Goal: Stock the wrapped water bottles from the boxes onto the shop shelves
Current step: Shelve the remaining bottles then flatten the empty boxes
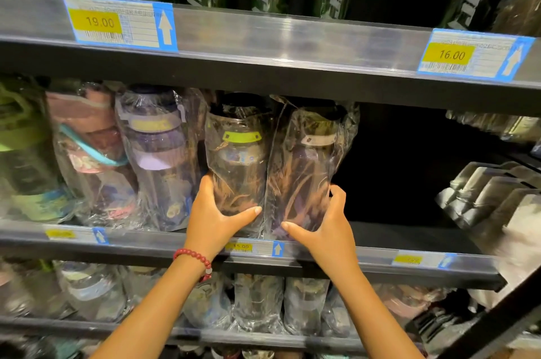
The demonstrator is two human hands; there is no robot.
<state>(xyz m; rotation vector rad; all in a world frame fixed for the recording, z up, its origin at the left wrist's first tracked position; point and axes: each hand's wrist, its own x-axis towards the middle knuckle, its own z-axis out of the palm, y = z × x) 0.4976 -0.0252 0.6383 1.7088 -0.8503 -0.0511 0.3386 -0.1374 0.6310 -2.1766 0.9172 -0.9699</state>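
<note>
Two clear water bottles in plastic wrap stand side by side on the middle shelf (409, 238). My left hand (218, 218) grips the lower part of the left wrapped bottle (238, 154), which has a dark cap and a green band. My right hand (325, 224) grips the lower part of the right wrapped bottle (307, 159), which has a white band. Both bottles stand upright at the shelf's front edge, touching each other.
Purple (158, 148), pink (93, 154) and green (23, 154) wrapped bottles fill the middle shelf to the left. Right of the held bottles the shelf is dark and open. Pale packaged items (491, 200) lie at far right. More wrapped bottles line the shelf below (257, 303).
</note>
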